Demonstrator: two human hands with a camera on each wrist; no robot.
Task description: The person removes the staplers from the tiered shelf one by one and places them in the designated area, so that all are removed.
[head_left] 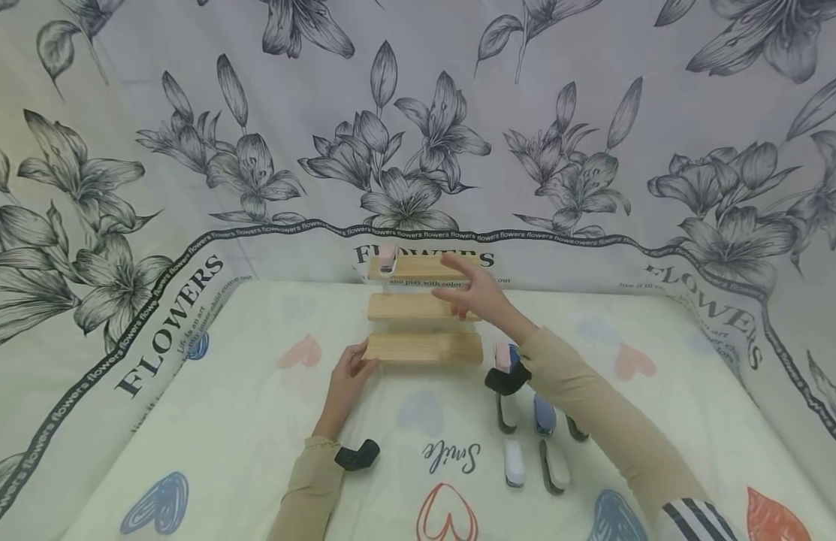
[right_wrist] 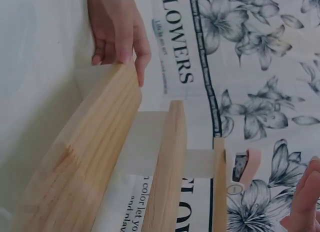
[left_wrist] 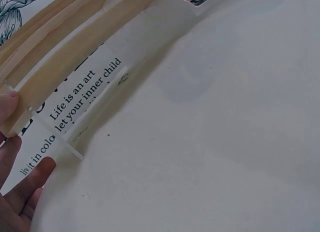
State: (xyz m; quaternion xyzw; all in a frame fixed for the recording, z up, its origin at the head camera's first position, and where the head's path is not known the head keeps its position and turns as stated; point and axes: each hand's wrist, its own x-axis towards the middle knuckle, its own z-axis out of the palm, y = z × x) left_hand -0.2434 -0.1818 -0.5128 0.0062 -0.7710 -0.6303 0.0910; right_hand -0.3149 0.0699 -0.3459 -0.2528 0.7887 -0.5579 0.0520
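A tiered rack with three wooden shelves stands at the back; its lowest shelf is nearest. My left hand pinches the left end of that shelf, with the thumb on the wood and fingers below. On the top shelf, near its left end, sits a pink and white stapler, also visible in the right wrist view. My right hand hovers around the right part of the upper shelves, its fingers spread and nothing held. Only part of it shows in the right wrist view.
Right of the rack, several staplers lie on the patterned cloth: a pink one, a blue one, a white one and grey ones. My right forearm partly covers this group. A flower-printed curtain hangs close behind the rack.
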